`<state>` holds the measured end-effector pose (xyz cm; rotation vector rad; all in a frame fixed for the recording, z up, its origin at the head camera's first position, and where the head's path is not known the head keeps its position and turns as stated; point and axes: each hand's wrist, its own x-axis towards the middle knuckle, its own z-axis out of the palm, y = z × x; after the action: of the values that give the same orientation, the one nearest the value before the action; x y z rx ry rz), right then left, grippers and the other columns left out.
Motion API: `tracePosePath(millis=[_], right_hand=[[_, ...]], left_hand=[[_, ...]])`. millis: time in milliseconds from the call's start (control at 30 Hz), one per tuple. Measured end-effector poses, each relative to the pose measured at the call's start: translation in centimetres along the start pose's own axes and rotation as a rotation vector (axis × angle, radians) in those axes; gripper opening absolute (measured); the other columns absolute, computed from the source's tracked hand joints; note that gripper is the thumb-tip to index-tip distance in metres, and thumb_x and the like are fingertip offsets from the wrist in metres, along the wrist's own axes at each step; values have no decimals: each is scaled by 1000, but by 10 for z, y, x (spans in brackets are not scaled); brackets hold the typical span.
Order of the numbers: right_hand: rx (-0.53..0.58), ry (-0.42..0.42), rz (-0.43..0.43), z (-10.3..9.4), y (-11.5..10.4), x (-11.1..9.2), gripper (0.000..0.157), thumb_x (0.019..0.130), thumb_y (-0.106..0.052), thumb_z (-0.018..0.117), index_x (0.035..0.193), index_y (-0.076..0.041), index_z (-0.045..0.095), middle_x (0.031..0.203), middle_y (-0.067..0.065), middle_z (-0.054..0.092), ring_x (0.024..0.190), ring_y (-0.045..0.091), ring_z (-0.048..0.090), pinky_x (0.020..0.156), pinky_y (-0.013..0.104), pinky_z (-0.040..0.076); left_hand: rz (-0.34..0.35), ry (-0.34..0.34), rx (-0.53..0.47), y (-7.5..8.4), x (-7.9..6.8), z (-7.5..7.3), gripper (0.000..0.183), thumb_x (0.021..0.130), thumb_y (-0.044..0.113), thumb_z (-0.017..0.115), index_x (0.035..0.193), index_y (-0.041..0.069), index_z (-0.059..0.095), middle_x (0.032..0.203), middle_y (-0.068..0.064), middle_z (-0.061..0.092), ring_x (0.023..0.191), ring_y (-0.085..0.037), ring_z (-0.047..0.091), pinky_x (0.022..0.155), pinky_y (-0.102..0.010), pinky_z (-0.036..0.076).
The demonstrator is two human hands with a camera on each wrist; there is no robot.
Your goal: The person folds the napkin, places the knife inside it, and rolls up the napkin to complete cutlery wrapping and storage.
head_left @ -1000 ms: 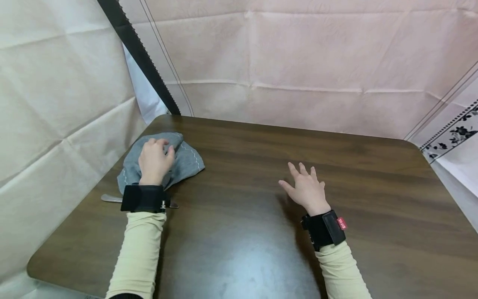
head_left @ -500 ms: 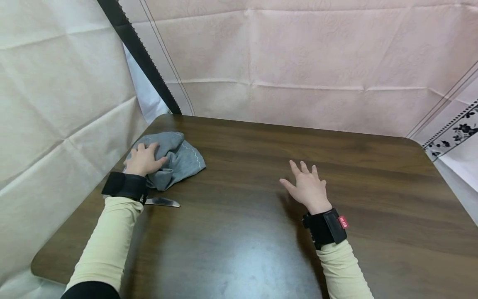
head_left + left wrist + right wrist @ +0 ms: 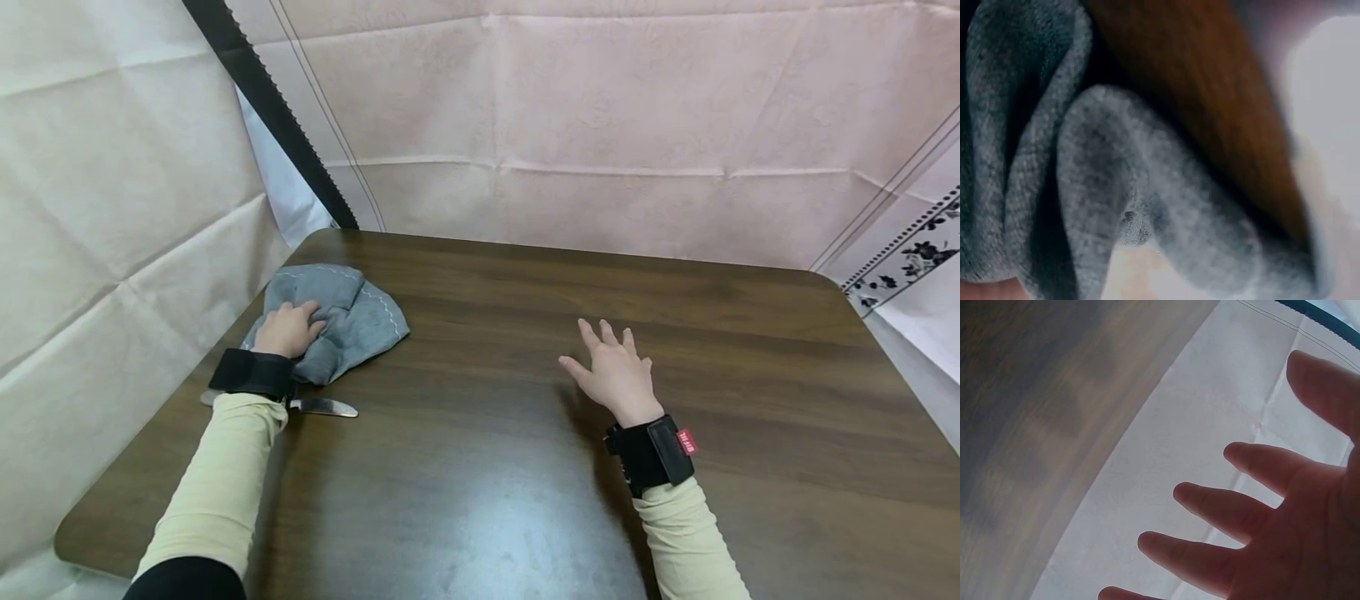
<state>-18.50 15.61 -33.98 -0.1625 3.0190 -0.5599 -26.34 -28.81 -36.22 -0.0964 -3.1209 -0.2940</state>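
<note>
At the table's left side lies a rumpled grey-blue cloth with a white stitched line near its edge. My left hand grips its near left part, fingers curled into the fabric. The left wrist view is filled with bunched folds of the cloth, and only bits of skin show at the bottom. A table knife lies just in front of the cloth, its middle hidden under the left wristband. My right hand hovers over the right half of the table with spread, straight fingers and holds nothing.
The brown wooden table has rounded corners. Pale fabric sheets hang behind it and at its left side. A white sheet with a dark flower print hangs at the right.
My left hand has shifted left and down onto the cloth, and its spread fingers have curled into the fabric. More of the knife blade shows. The right hand has stayed nearly still.
</note>
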Motion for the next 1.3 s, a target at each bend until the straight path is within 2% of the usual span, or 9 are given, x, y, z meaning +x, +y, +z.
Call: tracePosePath(millis=[267, 467, 633, 833, 1300], right_hand=[[2, 7, -6, 1, -2, 0, 67, 92, -43, 47, 145, -9, 23, 145, 26, 19, 129, 51, 11, 91, 70, 18], [-2, 9, -8, 0, -2, 1, 66, 92, -42, 47, 145, -9, 23, 145, 26, 19, 129, 51, 11, 90, 71, 18], [-3, 4, -11, -2, -3, 1, 67, 92, -42, 47, 145, -9, 22, 145, 27, 18, 129, 51, 10, 90, 71, 17], [-2, 1, -10, -2, -2, 0, 67, 92, -43, 47, 145, -9, 22, 145, 27, 18, 129, 51, 10, 91, 70, 17], [-2, 2, -6, 0, -2, 0, 67, 92, -42, 48, 145, -9, 23, 145, 27, 17, 129, 51, 10, 91, 71, 17]], left_hand=[[92, 24, 53, -4, 1, 1, 35, 91, 13, 52, 121, -5, 48, 108, -35, 50, 98, -52, 46, 83, -58, 36], [124, -53, 48, 4, 2, -6, 36, 90, 13, 55, 120, -7, 49, 115, -33, 51, 102, -49, 48, 85, -56, 37], [127, -118, 50, 17, 6, -9, 38, 91, 14, 55, 122, -6, 48, 120, -31, 49, 107, -48, 46, 87, -55, 37], [141, -171, 60, 37, 13, -6, 34, 91, 14, 54, 120, -4, 49, 119, -29, 51, 109, -46, 46, 89, -54, 36], [211, -208, 90, 95, 21, 7, 38, 92, 15, 54, 126, -2, 49, 123, -23, 52, 114, -37, 47, 94, -46, 36]])
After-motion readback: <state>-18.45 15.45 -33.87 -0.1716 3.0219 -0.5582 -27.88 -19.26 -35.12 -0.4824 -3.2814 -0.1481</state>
